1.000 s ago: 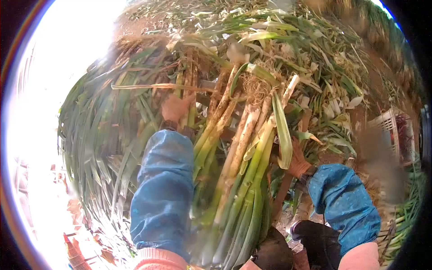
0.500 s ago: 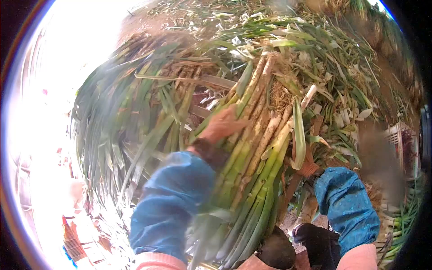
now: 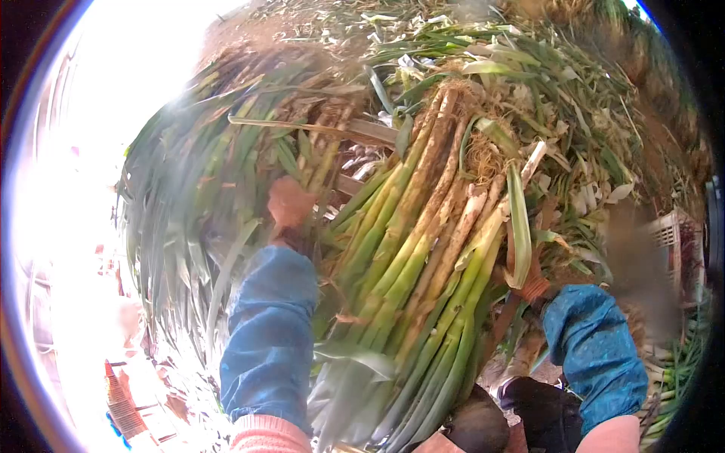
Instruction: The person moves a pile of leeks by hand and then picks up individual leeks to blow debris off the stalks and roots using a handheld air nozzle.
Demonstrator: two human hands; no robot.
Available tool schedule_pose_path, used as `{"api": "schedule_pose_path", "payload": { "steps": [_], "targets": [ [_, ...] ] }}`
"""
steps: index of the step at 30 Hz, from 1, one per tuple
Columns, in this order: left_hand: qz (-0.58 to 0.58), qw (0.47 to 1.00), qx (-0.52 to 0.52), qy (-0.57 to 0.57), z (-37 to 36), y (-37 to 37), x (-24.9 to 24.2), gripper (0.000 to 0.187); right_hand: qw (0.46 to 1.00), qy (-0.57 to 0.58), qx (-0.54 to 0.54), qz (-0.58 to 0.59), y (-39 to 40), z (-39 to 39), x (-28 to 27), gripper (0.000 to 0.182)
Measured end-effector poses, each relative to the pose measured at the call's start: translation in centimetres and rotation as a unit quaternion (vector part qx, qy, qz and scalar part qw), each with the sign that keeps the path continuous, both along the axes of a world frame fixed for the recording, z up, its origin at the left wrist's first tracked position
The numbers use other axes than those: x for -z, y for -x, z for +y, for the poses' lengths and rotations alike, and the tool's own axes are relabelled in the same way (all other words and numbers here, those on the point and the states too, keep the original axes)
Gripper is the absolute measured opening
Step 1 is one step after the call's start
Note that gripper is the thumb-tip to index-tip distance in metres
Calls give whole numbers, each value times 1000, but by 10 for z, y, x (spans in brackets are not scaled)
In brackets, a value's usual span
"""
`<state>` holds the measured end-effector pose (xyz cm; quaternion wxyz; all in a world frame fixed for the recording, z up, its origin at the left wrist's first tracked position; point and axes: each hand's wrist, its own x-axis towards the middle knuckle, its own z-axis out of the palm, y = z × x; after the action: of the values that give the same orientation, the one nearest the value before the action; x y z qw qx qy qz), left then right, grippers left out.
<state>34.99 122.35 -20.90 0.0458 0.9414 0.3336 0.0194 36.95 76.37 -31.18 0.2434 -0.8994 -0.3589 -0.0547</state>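
Note:
A thick bunch of leeks (image 3: 408, 257) lies in front of me, its pale, soil-stained stalks and roots pointing away and its green leaves toward me. My left hand (image 3: 291, 202) is at the near side of a second leek pile (image 3: 189, 166), left of the bunch. Its fingers look curled in like a fist among the stalks, and what they grip is hard to make out. At the bunch's right edge, my right hand (image 3: 535, 281) sits low, partly covered by a loose leaf (image 3: 519, 226). Its fingers are hidden.
Cut leaves and trimmings (image 3: 559, 98) cover the ground beyond and to the right. A wooden slat (image 3: 370, 132) shows between the two leek piles. A pale crate (image 3: 668, 230) stands at far right, with more green stalks (image 3: 680, 377) below it. Strong glare washes out the left side.
My left hand has moved left, off the middle of the leek bunch and over to the left pile. My right hand stays beside the bunch. The view has shifted slightly.

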Motion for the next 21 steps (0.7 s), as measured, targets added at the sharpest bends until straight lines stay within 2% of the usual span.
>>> {"api": "schedule_pose_path", "payload": {
  "steps": [2,5,6,9,11,12,13,15,16,18,19,21],
  "targets": [
    [8,999,17,33,3,-1,9,67,999,14,-4,49,0,0,1,85],
    [-45,998,36,41,-5,10,17,63,992,40,-3,118,-4,-10,1,85],
    [-5,999,38,12,-6,13,14,65,994,30,5,104,-1,-12,4,81],
    [-27,990,57,-122,-16,23,8,65,999,-12,29,29,3,-13,10,67],
    [13,997,47,-63,15,14,33,68,999,-14,27,21,2,-12,10,64],
    [31,998,44,-32,18,6,36,69,996,32,21,85,2,-14,7,75],
    [57,998,30,-2,20,1,39,70,993,42,20,110,1,-14,4,72],
    [108,993,7,45,13,-9,14,70,985,64,18,159,0,-13,-3,68],
    [83,992,34,85,7,-6,3,71,995,-15,22,91,0,-11,7,53],
    [34,981,83,170,-20,8,-11,75,994,-87,27,58,-2,-12,16,41],
    [32,977,113,177,-24,15,-8,73,992,-84,21,96,-2,-10,18,42],
    [21,963,177,203,-38,19,12,70,993,-30,21,111,1,-10,12,56]
  ]
}}
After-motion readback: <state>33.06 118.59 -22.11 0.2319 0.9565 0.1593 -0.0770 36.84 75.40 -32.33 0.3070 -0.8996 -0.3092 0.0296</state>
